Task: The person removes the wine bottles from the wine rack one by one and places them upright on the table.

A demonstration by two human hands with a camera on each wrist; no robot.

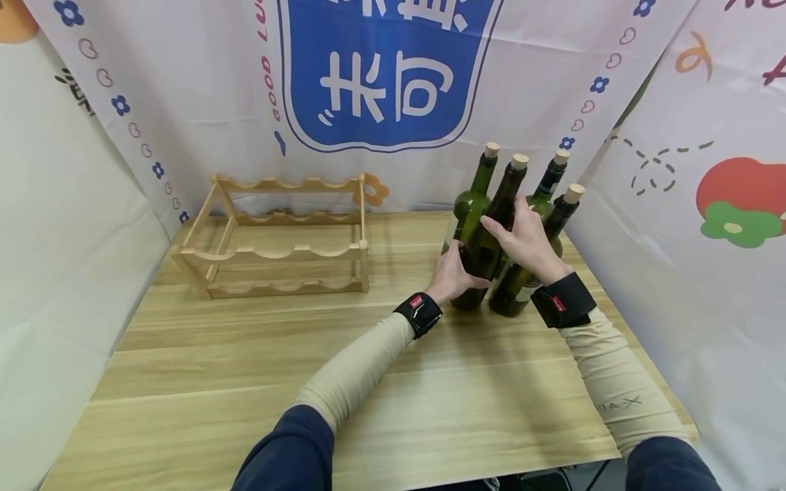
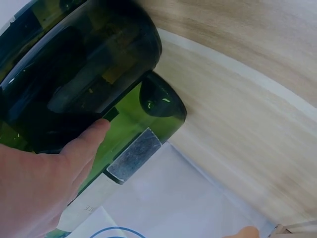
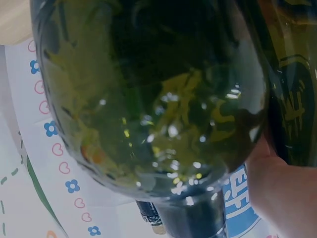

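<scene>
In the head view, my left hand grips the lower body of a dark green wine bottle from its left side. My right hand holds the same bottle higher up, at its shoulder, with the thumb across the front. The bottle leans a little to the right. Behind its left side stands a lighter green wine bottle; in the left wrist view that bottle shows a pale label beside the thumb. Partly behind my right hand are another dark wine bottle and a green one. All are corked.
A wooden wine rack with scalloped rails stands at the back left of the wooden table. A printed white cloth hangs behind the table, and white sheets flank both sides. The bottles stand close together at the back right.
</scene>
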